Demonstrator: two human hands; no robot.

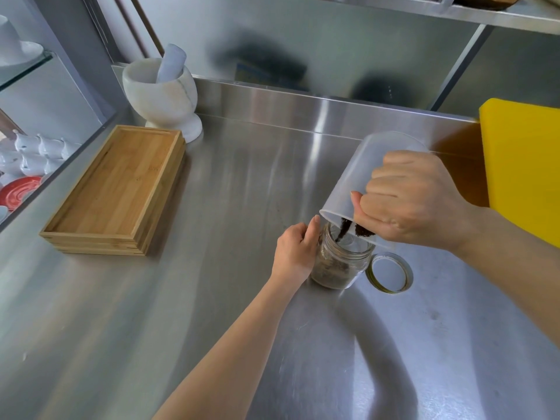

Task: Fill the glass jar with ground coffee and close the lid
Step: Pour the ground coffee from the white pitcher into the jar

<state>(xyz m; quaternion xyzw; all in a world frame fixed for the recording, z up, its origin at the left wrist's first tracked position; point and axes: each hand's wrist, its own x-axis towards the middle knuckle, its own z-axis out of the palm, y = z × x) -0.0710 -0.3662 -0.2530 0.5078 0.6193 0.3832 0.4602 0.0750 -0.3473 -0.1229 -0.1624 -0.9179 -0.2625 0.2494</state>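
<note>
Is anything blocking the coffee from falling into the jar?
No. The jar mouth is open, its lid lies beside it on the counter, and the coffee pours straight in from the tipped plastic container.

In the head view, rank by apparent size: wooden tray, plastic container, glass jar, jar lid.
1. wooden tray, largest.
2. plastic container, tilted in the right hand.
3. glass jar, steadied by the left hand.
4. jar lid, smallest, though close to the jar in width.

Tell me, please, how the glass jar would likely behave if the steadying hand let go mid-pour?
The glass jar looks only part-filled, so probably light and easy to nudge. The steel counter looks slick, so it may slide. The left hand steadies it.
</note>
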